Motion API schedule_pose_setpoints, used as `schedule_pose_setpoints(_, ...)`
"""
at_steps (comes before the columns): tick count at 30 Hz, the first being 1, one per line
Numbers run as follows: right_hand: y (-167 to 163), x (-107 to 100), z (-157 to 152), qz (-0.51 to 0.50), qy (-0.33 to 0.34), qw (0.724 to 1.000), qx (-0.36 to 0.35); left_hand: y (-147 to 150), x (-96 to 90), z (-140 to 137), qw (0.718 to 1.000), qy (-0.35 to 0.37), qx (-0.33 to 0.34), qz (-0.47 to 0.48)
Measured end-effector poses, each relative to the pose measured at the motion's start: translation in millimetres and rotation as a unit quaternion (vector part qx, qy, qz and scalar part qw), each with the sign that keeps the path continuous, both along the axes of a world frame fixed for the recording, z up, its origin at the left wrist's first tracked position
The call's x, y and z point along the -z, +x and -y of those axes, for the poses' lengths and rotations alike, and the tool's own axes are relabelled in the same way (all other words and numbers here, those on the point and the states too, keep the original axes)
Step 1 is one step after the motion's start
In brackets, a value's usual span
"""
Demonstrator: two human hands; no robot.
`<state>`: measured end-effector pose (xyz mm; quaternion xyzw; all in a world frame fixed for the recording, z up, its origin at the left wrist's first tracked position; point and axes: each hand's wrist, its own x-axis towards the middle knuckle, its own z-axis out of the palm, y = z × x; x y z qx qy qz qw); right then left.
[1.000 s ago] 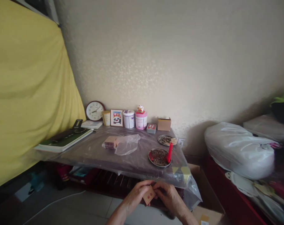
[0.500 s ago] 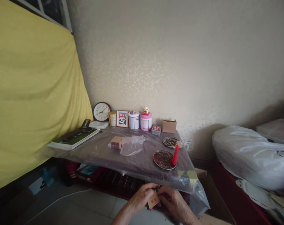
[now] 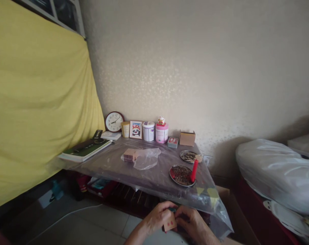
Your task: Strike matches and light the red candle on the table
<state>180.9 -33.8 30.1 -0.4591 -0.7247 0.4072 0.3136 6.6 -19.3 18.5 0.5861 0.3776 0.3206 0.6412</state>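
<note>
Just off the table's front edge, a small tan matchbox (image 3: 170,223) with red print is between my hands. My left hand (image 3: 158,217) grips it from the left, thumb over its face and forefinger stretched across the top. My right hand (image 3: 191,221) is closed at the box's right edge, fingers bent and thumb against it. Whether those fingertips also pinch something small is hidden. On the table, a pack of similar boxes (image 3: 129,155) lies partly in clear plastic wrap (image 3: 147,159). A red candle (image 3: 194,170) stands on a round metal plate (image 3: 172,177) covered in dark bits.
Behind it, another plate (image 3: 182,160) holds matchsticks. Along the wall stand a clock (image 3: 114,121), a panda picture (image 3: 136,130), two tins, a card box (image 3: 173,142) and an open carton (image 3: 187,138). Clear sheeting covers the table (image 3: 106,170). A large white bag (image 3: 274,173) sits at right.
The view has shifted slightly, so everything sits a little further right. Both hands stay at the matchbox, which is turned slightly.
</note>
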Motion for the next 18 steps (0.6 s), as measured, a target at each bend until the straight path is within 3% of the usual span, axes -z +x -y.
schedule_pose_setpoints(6,-1.9,-5.0,2.1,-0.039,-0.036,0.998,-0.015,0.3,-7.8,2.3,1.000,0.001,0.007,-0.012)
schedule_pose_setpoints(13,1.8,0.7,1.8,0.009,-0.032,0.999,-0.018,-0.1,-14.1,6.1,0.999,0.000,0.032,-0.025)
schedule_pose_setpoints(18,2.3,-3.6,4.2,0.031,-0.019,0.999,-0.014,-2.4,-7.9,3.5,0.999,0.007,0.047,-0.015)
